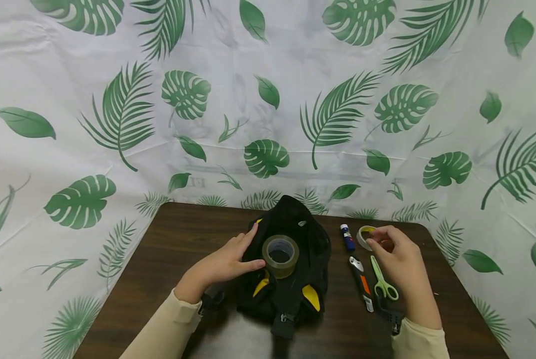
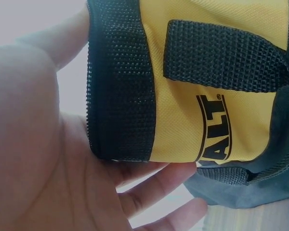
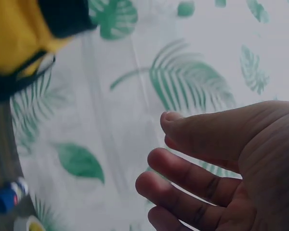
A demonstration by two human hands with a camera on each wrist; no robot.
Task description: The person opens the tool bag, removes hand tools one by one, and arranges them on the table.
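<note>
A black and yellow tool bag (image 1: pixel 290 212) stands open on the table; its yellow side with the letters "ALT" fills much of the left wrist view. A wide roll of packing tape (image 1: pixel 282 272) sits in its mouth. My left hand (image 1: pixel 220 263) rests on the bag's left side with fingers extended and the thumb over the rim, close to the tape. On the right, my right hand (image 1: pixel 402 259) hovers beside a small tape roll (image 1: pixel 361 239). Its fingers are loosely bent, and in the right wrist view nothing lies between them.
Right of the bag lie a blue glue stick (image 1: pixel 348 240), a grey and orange utility knife (image 1: pixel 362 283) and green scissors (image 1: pixel 378 269). The brown table (image 1: pixel 196 227) meets a leaf-printed cloth (image 1: pixel 232 124) at its back edge.
</note>
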